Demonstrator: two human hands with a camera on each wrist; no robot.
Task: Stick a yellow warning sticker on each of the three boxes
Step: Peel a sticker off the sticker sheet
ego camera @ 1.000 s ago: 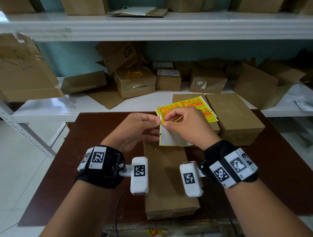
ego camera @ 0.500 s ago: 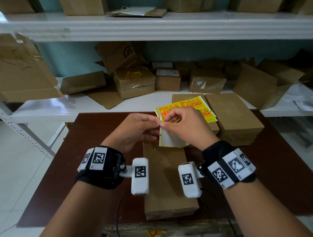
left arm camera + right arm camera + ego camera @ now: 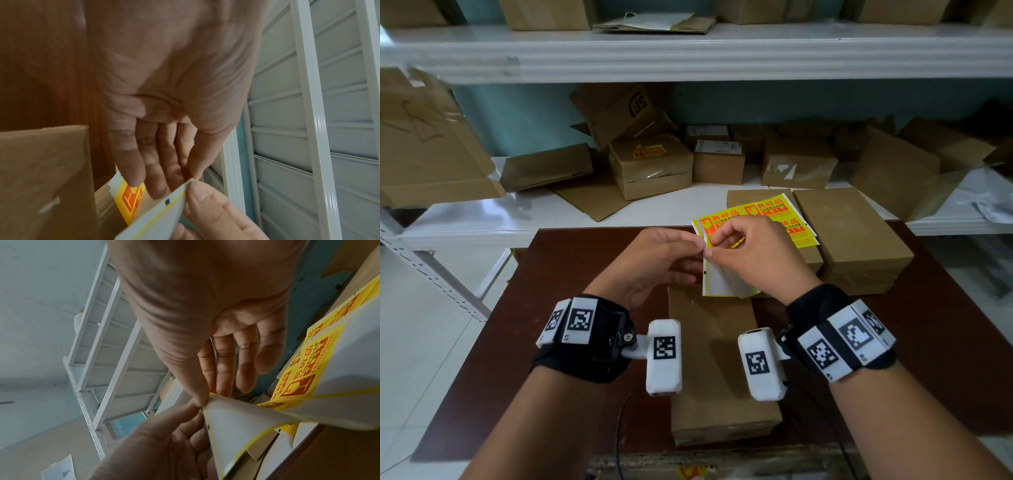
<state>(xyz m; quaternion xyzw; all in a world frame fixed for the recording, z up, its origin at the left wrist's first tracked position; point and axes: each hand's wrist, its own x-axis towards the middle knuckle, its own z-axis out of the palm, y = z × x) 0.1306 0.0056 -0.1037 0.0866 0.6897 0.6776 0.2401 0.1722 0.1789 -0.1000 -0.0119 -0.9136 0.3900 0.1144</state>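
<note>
Above the brown table, both hands hold one sticker sheet point(image 3: 726, 281) with its white backing toward me. My left hand point(image 3: 697, 246) pinches the top left corner between thumb and forefinger. My right hand point(image 3: 714, 245) pinches the same corner from the other side. The left wrist view shows the left hand point(image 3: 191, 177) meeting the sheet point(image 3: 156, 216). In the right wrist view, the right hand point(image 3: 205, 400) nips the curled sheet point(image 3: 236, 418). A near box point(image 3: 719, 363) lies under my wrists. A stack of yellow stickers point(image 3: 777, 209) rests on a far box point(image 3: 743, 198), and a third box point(image 3: 852, 236) sits at its right.
A white shelf point(image 3: 517, 219) behind the table carries several cardboard boxes; one box point(image 3: 654, 164) bears a yellow sticker. Flattened cardboard point(image 3: 424, 147) leans at the left. A white upright rack post point(image 3: 431, 274) stands left of the table, over pale floor.
My right fingertips have crept slightly left toward the left thumb at the sheet's corner. Otherwise nothing has visibly moved.
</note>
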